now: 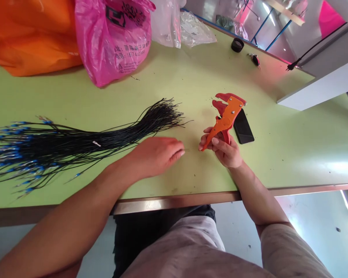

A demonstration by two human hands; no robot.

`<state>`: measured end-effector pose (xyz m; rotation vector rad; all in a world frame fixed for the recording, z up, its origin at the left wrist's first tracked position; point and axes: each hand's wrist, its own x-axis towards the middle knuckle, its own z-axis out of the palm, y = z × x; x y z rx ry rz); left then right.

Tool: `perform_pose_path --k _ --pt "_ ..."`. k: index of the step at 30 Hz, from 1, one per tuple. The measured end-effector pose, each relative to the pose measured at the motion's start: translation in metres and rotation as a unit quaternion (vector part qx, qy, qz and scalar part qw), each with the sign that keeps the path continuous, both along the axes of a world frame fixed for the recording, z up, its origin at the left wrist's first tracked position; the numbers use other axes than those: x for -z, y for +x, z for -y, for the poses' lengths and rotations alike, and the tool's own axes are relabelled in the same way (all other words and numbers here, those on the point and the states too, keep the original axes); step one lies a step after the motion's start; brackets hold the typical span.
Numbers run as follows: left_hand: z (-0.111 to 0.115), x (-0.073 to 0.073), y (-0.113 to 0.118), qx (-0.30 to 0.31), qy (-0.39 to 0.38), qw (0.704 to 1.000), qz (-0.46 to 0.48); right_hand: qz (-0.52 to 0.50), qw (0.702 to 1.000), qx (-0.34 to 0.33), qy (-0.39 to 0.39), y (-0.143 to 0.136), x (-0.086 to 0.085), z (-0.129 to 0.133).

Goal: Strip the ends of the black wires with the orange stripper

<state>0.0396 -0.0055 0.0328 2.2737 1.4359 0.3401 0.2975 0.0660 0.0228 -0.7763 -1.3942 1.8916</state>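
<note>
My right hand (227, 150) is wrapped round the handles of an orange and red wire stripper (228, 112). The tool's jaws stand apart and point up and to the left. My left hand (156, 156) is closed just above the table, thumb pressed against the fingers. A faint thin line shows near its fingertips, but what it holds is too small to make out. Beyond that hand lies a long bundle of black wires (113, 137). Blue connectors (16, 150) sit on the wires' left ends, and the loose ends fan out at the right.
A black phone (244, 127) lies beside the wire stripper. Pink (116, 42) and orange (31, 38) bags stand at the back left, with clear plastic bags (195, 31) alongside. Farther right are a black tape roll (237, 45), a small red and black item (254, 60) and a white panel (321, 83).
</note>
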Motion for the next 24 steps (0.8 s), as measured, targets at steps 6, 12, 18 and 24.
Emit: perform_pose_path --k 6,12,18,24 --pt "0.024 -0.007 0.023 0.081 -0.037 0.996 -0.025 0.007 0.999 0.020 -0.040 -0.003 0.012 -0.006" --pt "0.055 0.001 0.035 0.028 -0.143 0.966 0.214 0.004 0.999 0.002 -0.053 -0.004 0.010 -0.006" --pt "0.091 0.002 0.031 -0.029 -0.159 0.929 0.333 -0.002 0.998 0.001 -0.066 -0.006 0.012 -0.007" --pt "0.048 -0.009 0.001 -0.123 0.177 0.974 0.067 -0.011 0.998 0.004 -0.069 -0.007 0.013 -0.009"
